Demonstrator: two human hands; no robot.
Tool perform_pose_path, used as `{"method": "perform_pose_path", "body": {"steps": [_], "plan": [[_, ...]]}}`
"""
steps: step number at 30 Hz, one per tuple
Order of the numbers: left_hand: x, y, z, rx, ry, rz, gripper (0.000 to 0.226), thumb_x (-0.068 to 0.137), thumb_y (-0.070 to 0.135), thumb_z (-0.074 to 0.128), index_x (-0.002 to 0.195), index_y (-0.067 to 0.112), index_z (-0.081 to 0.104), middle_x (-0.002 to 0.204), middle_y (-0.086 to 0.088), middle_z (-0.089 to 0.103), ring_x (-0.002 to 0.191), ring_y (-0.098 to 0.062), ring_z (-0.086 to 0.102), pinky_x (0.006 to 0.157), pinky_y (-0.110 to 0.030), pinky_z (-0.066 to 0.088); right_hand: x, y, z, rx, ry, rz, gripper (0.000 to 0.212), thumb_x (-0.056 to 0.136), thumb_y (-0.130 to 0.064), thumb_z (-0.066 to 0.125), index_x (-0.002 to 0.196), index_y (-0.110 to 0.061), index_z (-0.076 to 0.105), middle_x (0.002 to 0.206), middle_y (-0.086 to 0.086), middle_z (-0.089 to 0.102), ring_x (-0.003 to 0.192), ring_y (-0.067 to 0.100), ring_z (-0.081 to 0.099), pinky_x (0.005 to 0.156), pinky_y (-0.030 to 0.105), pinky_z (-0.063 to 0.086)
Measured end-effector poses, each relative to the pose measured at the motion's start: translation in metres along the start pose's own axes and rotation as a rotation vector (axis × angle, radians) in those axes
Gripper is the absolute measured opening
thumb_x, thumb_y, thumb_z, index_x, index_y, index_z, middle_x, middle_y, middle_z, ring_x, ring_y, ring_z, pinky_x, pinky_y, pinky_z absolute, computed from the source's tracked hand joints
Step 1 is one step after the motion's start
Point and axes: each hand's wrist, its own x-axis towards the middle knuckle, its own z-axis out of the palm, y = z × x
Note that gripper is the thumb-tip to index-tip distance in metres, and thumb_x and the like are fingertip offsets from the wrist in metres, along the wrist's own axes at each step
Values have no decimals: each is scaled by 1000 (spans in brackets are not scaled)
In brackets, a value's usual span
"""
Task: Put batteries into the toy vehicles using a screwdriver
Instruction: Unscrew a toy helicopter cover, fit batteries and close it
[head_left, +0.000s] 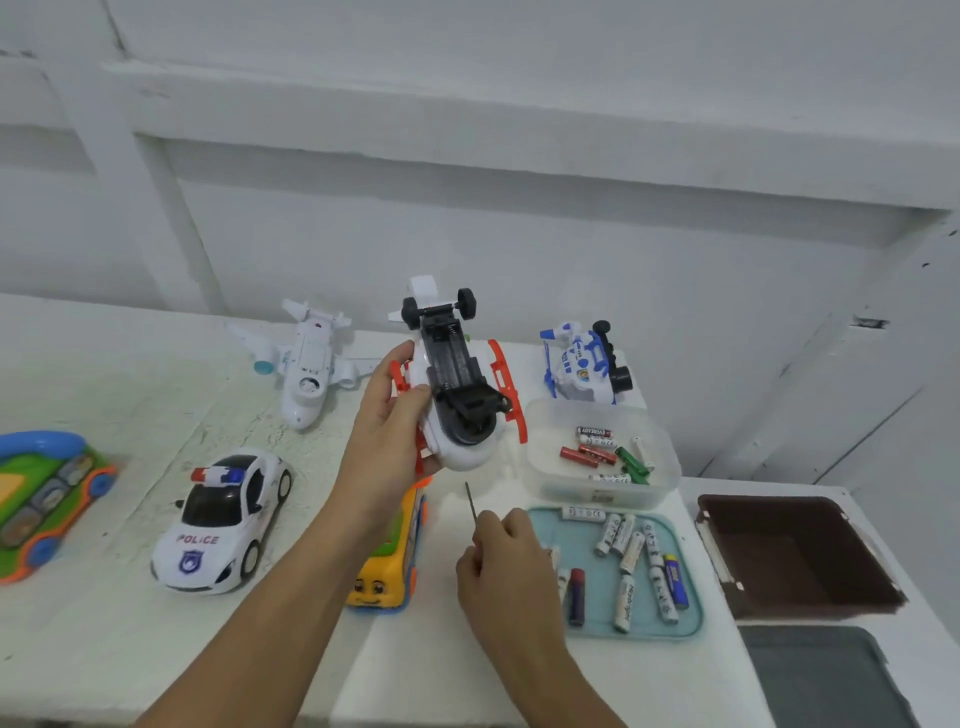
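Left grip (384, 431) clasps a white plastic toy helicopter (462, 457), bay (452, 358) open, empty; right grip (506, 566) pinches a thin metal screwdriver (470, 499). Loading remains.

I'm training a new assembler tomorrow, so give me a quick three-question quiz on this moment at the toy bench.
1. Which hand holds the screwdriver?
2. True or false: the upturned helicopter in the left hand has its battery bay uncovered.
3. Where do loose batteries lie? A. brown box B. teal tray C. grey cloth
Key: 1 right hand; 2 true; 3 B.
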Motion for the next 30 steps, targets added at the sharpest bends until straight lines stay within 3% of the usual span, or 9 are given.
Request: {"method": "perform_pose_path", "body": {"steps": [3, 6, 10, 13, 15, 17, 20, 23, 30], "plan": [[-4, -3, -8, -21, -83, -6, 39, 104, 20, 44, 124, 52, 50, 104, 9, 73, 102, -14, 69, 84, -44, 57, -4, 0, 19, -123, 5, 55, 51, 44, -8, 85, 58, -18, 37, 68, -6, 23, 48, 12, 19, 41, 18, -6], [-10, -6, -14, -37, -184, -26, 41, 104, 21, 44, 135, 48, 46, 119, 2, 70, 115, -23, 65, 97, -57, 51, -10, -6, 16, -96, -50, 96, 50, 53, -9, 83, 62, -19, 35, 66, -4, 30, 53, 13, 27, 43, 15, 1], [-16, -9, -18, -45, -229, -43, 43, 104, 20, 45, 137, 48, 46, 121, -7, 69, 117, -32, 63, 97, -62, 49, -13, -7, 15, -49, -130, 132, 15, 91, -16, 54, 80, -13, 43, 86, 1, 36, 78, 20, 38, 52, 23, 26], [-24, -9, -17, -50, -221, -41, 43, 104, 19, 45, 136, 48, 47, 119, -9, 69, 118, -35, 61, 97, -63, 48, -15, -10, -3, -46, -167, 106, 16, 95, -22, 50, 91, -8, 54, 93, 2, 40, 86, 20, 42, 69, 29, 29], [-30, -10, -14, -47, -206, -35, 42, 104, 18, 44, 134, 48, 49, 119, -11, 68, 118, -37, 60, 97, -63, 48, -17, -5, -15, -48, -173, 120, 20, 96, -29, 49, 99, -12, 60, 100, 0, 46, 95, 18, 48, 72, 29, 24], [-38, -11, -10, -37, -194, -28, 43, 104, 18, 44, 134, 48, 48, 119, -10, 69, 117, -35, 61, 98, -63, 47, -18, 7, -29, -7, -164, 133, 20, 96, -34, 52, 102, -17, 62, 102, -4, 49, 95, 15, 51, 75, 27, 31], [-49, -15, -2, -22, -171, -13, 44, 104, 15, 43, 133, 47, 48, 114, -3, 72, 109, -25, 67, 95, -57, 52, -18, 34, -51, 48, -104, 161, 12, 94, -31, 58, 93, -20, 61, 94, -8, 49, 81, 7, 50, 66, 13, 33], [-63, -23, 6, 17, -165, -8, 44, 104, 15, 44, 131, 49, 48, 106, 3, 74, 96, -13, 71, 86, -47, 57, -17, 69, -70, -33, -34, 247, 11, 96, -25, 54, 90, -18, 59, 93, -5, 53, 78, 8, 47, 59, 12, 30], [-104, -50, 27, 60, -34, -50, 47, 102, 18, 49, 119, 61, 54, 113, -12, 68, 107, -35, 65, 95, -62, 49, -21, 100, -77, -119, -158, 279, 9, 94, -22, 53, 100, -18, 49, 96, -1, 56, 81, 12, 49, 56, 13, 31]]}}
